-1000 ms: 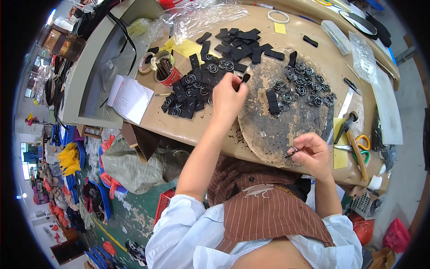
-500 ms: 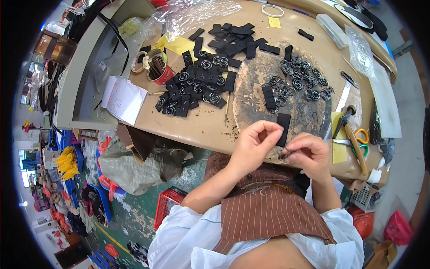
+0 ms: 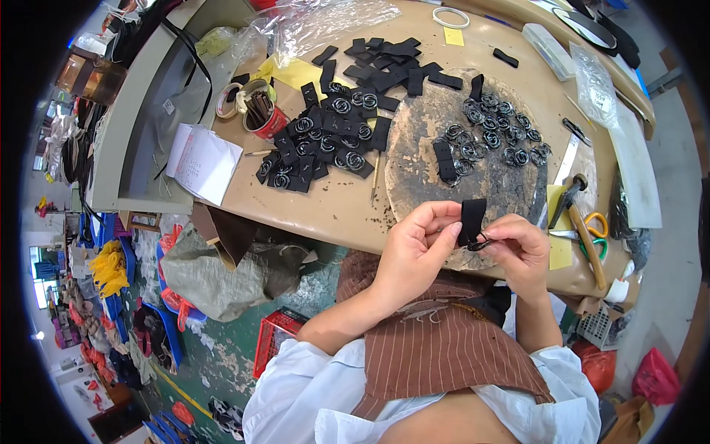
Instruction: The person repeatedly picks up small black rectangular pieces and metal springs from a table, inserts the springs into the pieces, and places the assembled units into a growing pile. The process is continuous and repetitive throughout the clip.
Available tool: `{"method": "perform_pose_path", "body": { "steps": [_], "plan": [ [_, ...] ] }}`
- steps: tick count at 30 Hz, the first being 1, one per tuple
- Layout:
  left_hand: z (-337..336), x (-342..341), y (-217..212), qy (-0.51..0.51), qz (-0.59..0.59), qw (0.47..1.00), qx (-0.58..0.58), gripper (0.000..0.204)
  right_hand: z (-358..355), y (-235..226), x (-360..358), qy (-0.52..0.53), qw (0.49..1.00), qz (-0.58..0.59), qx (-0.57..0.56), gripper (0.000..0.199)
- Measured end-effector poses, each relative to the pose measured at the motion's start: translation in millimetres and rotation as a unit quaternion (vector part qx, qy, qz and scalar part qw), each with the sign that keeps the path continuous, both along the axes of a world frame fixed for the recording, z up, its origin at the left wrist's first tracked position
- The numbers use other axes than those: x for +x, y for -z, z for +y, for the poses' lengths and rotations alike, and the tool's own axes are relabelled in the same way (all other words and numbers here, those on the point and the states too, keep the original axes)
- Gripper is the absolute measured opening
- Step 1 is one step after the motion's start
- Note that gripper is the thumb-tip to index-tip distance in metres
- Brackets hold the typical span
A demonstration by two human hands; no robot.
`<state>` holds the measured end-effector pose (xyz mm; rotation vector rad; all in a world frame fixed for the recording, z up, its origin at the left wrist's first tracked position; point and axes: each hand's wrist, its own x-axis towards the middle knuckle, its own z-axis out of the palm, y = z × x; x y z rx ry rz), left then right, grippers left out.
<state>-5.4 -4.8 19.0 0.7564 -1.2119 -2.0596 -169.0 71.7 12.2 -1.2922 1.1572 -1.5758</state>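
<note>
My left hand pinches a short black strap between thumb and fingers at the near edge of the round worn board. My right hand has its fingertips closed on a small dark metal ring buckle, which touches the strap's lower end. Whether the strap passes through the buckle is hard to see. Beyond my hands, a cluster of loose ring buckles lies on the board, with another black strap beside it.
To the left lie straps with buckles on them, below a heap of plain black straps. A red can of brown strips stands near a notepad. At right are a hammer, scissors and a cutter.
The black strap has been lifted off the board into my left hand's pinch. My right hand has brought the ring buckle up against its lower end.
</note>
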Motion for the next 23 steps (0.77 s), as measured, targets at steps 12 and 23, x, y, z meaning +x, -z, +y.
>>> {"method": "perform_pose_path", "body": {
  "steps": [12, 23],
  "plan": [
    [21, 0, 2, -0.049, -0.013, 0.996, -0.07, 0.028, -1, 2, 10, 0.092, 0.993, 0.075, -0.008, 0.024],
    [6, 9, 1, 0.014, -0.059, 0.996, -0.062, 0.03, -9, -9, 5, 0.05, 0.987, 0.151, 0.002, 0.023]
  ]
}}
